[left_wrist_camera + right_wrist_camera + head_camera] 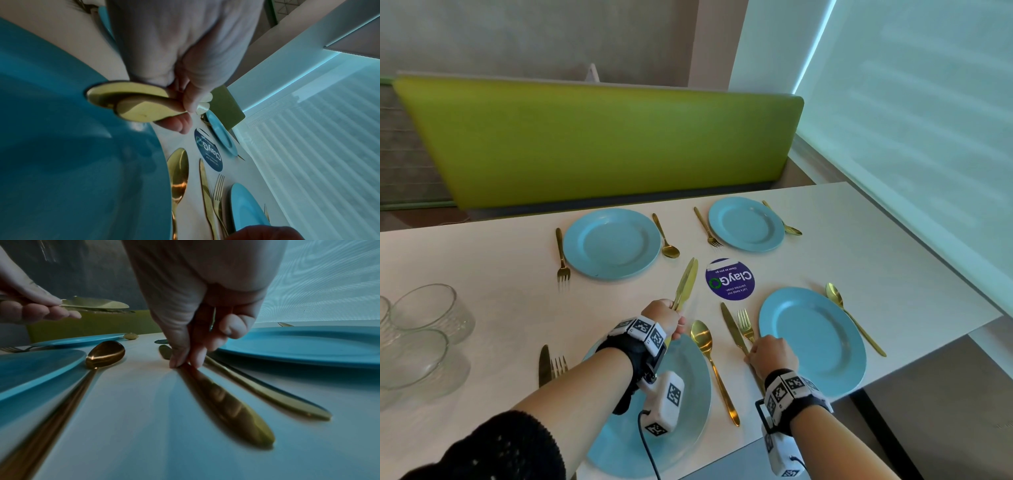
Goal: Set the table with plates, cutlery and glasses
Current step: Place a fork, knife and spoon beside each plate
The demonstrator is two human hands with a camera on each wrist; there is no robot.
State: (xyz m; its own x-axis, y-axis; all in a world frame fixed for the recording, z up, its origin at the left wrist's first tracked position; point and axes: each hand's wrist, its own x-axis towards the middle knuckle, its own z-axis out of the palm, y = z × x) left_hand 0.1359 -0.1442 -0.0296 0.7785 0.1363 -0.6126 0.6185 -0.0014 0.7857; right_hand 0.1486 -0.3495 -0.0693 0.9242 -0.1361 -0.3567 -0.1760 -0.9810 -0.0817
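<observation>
My left hand (669, 317) hovers over the table and grips two gold knives (686, 286) by their handles (135, 104), blades pointing away from me. My right hand (770, 354) reaches down and pinches a third gold knife (730, 323) that lies flat on the table. In the right wrist view the fingertips (175, 364) close on that knife (224, 402) at mid-length. A gold fork (745, 325) lies between this knife and the near right blue plate (811, 342). The near left blue plate (690, 394) sits under my left wrist, with a spoon (709, 353) to its right.
Two far blue plates (611, 243) (745, 224) each have a fork and a spoon beside them. Several clear glasses (424, 318) stand at the left edge. A round purple sticker (730, 279) marks the table's middle. A green bench back (602, 144) runs behind the table.
</observation>
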